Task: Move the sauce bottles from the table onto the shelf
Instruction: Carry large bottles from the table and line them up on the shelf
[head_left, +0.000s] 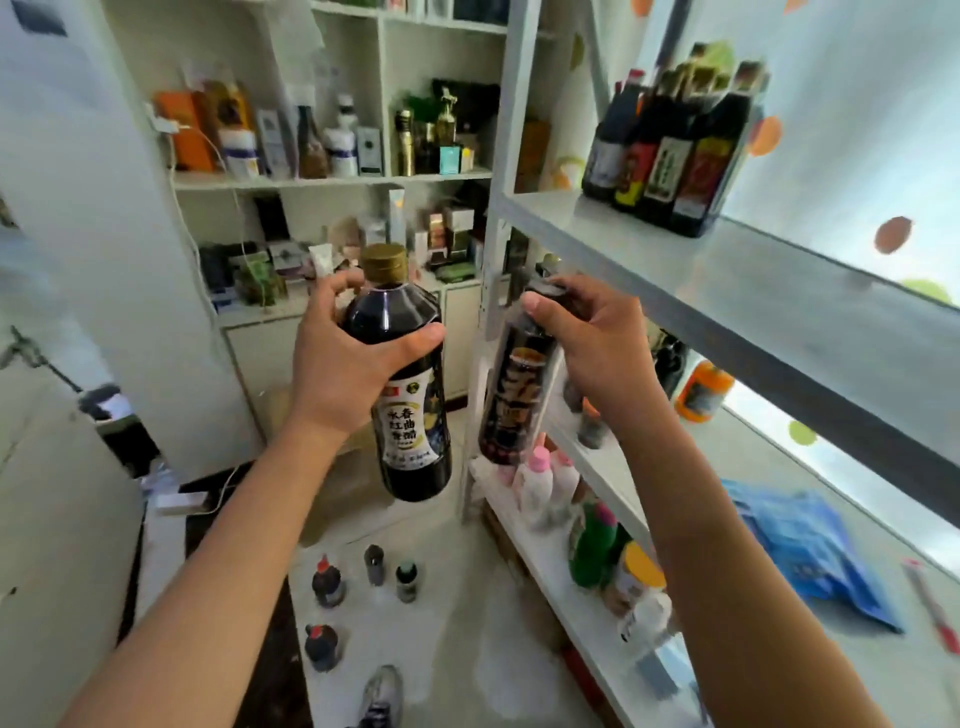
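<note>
- Dark glass-like vinegar bottle with a gold screw cap sits in your left hand, fingers wrapped round its shoulder, upright with a slight tilt, raised above the table.
- Your right hand clasps a second dark sauce bottle with a black-and-gold label by its top, so it hangs beside the first, just left of the white shelf unit.
- On that upper shelf board, far right, a row of dark labelled sauce bottles stands upright.
- Below, on the pale table, four small dark bottles remain, near left.
</note>
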